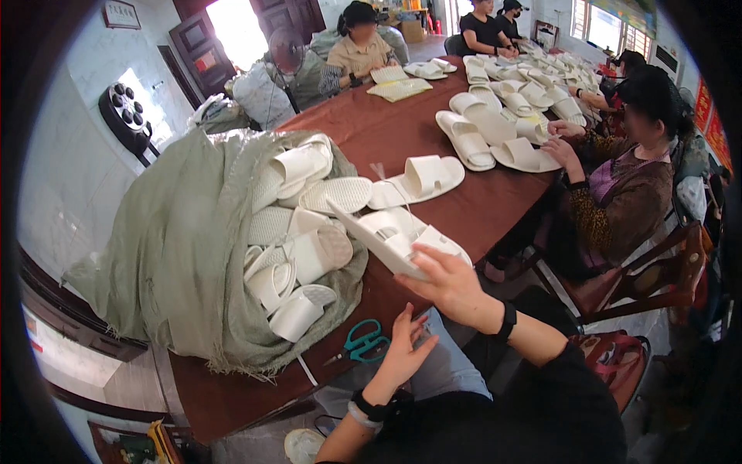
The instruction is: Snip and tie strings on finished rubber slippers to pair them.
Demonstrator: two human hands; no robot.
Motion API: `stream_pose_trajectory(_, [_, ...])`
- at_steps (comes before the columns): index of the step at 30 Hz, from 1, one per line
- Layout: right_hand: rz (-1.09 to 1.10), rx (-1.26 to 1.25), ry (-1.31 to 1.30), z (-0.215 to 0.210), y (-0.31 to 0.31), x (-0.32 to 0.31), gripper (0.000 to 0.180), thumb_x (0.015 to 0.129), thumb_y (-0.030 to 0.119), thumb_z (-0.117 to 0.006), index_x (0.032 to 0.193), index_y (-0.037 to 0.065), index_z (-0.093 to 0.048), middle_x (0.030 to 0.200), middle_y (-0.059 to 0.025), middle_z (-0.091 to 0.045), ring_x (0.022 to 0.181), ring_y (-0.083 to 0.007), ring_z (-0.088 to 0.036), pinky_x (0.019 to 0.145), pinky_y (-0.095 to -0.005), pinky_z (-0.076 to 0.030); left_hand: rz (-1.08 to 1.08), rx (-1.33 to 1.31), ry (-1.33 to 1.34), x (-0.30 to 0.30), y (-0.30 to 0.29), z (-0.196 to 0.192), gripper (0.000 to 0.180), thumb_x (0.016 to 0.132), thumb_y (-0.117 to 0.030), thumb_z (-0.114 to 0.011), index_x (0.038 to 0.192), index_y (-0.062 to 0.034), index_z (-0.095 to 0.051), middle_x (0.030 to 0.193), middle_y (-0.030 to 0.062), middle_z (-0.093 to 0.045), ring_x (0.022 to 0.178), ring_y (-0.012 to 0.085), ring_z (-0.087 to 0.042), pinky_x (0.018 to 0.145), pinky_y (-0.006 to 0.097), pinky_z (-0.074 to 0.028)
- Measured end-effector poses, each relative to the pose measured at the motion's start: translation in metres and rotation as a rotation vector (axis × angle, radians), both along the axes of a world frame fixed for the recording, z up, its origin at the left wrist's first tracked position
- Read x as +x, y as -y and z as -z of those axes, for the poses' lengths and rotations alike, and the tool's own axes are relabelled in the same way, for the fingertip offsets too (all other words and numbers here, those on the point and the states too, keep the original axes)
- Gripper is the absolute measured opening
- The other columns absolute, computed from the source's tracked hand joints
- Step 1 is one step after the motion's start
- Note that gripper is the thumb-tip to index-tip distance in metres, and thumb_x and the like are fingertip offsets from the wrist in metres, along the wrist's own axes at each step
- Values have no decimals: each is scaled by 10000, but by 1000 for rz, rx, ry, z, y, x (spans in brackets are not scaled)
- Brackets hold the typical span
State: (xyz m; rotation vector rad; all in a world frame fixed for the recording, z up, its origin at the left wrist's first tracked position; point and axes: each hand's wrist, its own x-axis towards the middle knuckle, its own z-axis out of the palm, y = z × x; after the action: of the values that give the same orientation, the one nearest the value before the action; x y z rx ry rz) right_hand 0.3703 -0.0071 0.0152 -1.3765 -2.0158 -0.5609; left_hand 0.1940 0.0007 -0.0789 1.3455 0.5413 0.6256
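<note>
My right hand (450, 288) is closed on a white slide sandal (379, 246), held tilted above the table's near edge. Behind it, another white slide (442, 238) lies on the table, partly covered by the held one. Lower down, my left hand (405, 349) is empty with its fingers apart, just right of teal-handled scissors (366, 341) on the tabletop. To the left, a green woven sack (185, 232) lies with its mouth toward me, full of white slides (313, 251). One more slide (418, 182) rests beyond my right hand.
A long table with a dark red cover (371, 127) stretches away, with many white slides (533, 89) heaped at its far right. People sit around it, one at the right (626, 170) handling slides. A wooden chair (641, 286) stands right; a standing fan (287, 52) is behind.
</note>
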Motion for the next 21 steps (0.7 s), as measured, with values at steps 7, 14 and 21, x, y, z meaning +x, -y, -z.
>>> stream_pose_trajectory(7, [-154,-211,263,45,13,-44,348,749,194,-566,1087,139,-629,1145,-53,-511,1233,-237,-425,978,-358,-376,-136,289,-201,-70,-6,-44,454,825,-35,-632,1236,-7,-443,1314,127,-373,1154,220,-482,969,333,-405])
stream_pose_trajectory(14, [-60,-357,64,54,17,-62,384,735,142,-564,1110,75,-613,1217,-112,-490,1287,-313,-345,1047,-419,-297,-440,416,-234,-108,-28,-74,440,791,-11,-643,1198,-14,-474,1258,127,-451,1046,204,-533,903,323,-430])
stream_pose_trajectory(21, [93,-375,57,56,6,-58,369,734,154,-559,1079,47,-633,1268,-137,-471,1326,-323,-292,1077,-462,-244,-447,524,-285,-121,-54,-102,477,830,0,-601,1270,-4,-417,1222,92,-501,1121,189,-500,973,316,-369])
